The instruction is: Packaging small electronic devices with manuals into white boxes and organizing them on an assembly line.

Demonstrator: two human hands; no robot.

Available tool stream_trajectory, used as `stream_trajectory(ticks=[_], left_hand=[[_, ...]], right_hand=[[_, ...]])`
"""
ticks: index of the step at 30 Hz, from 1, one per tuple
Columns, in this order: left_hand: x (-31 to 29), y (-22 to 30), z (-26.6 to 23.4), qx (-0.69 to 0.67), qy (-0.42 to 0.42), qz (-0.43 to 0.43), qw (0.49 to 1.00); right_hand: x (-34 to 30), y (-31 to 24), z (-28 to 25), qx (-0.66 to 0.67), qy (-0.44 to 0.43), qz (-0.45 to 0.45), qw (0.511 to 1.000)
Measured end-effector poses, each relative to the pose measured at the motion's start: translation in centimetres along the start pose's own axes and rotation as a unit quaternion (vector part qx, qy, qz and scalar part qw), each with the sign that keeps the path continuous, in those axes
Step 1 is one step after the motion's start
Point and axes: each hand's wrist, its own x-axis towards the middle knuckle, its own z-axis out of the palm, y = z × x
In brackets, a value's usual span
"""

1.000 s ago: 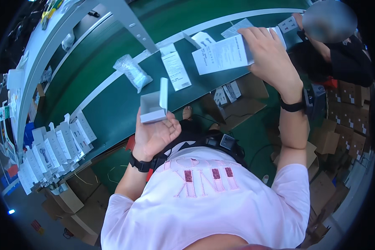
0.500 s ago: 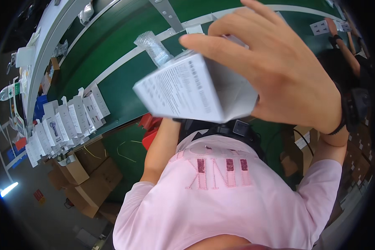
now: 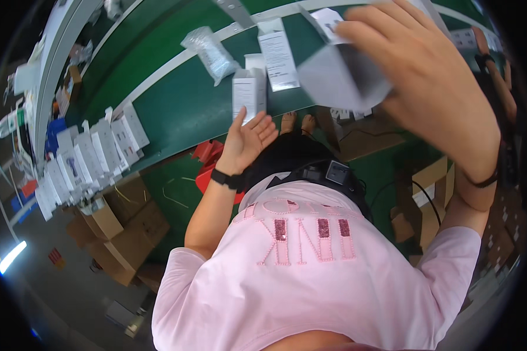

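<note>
My right hand [image 3: 433, 88], large and close to the camera, grips a small white carton [image 3: 328, 79] that is smeared by motion. The carton's dark, open end shows beside my fingers. My left hand [image 3: 249, 140] lies palm up at the bench's front edge, fingers stretched out and holding nothing. Just beyond its fingertips is a printed white carton [image 3: 245, 96] with a raised flap. Another white carton [image 3: 279, 61], text on its face, rests to the right of that one. A clear bubble-wrap packet [image 3: 212, 55] lies on the green bench to the left.
Several white cartons [image 3: 93, 155] lean in a row on the bench's left. A carton with a printed picture [image 3: 328, 24] is partly behind my right hand. Brown cardboard boxes [image 3: 129, 243] and a red plastic object [image 3: 208, 164] are below. Another person's arm [image 3: 498, 79] shows at far right.
The carton in my right hand has moved right and away from me, turning its open end into view. My left hand, previously hidden behind it, now shows open, with bench cartons uncovered.
</note>
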Motion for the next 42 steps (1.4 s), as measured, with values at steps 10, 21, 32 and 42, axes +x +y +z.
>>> stream_trajectory(ticks=[10,21,32,42], left_hand=[[1.8,-1.1,-2.4,0.739,0.259,0.421,0.457],[6.8,1.1,-0.9,0.642,0.259,0.453,0.561],[3.4,12.6,1.7,0.42,-0.025,0.526,0.74],[-5.7,18.5,-7.4,0.134,-0.093,0.058,0.985]], right_hand=[[7.8,8.3,17.7,0.278,-0.185,-0.064,0.94],[-2.4,-2.2,23.1,0.163,-0.041,0.273,0.947],[0.5,-8.2,14.2,0.437,0.028,0.471,0.766],[21.3,-9.6,25.7,0.425,0.084,0.381,0.817]])
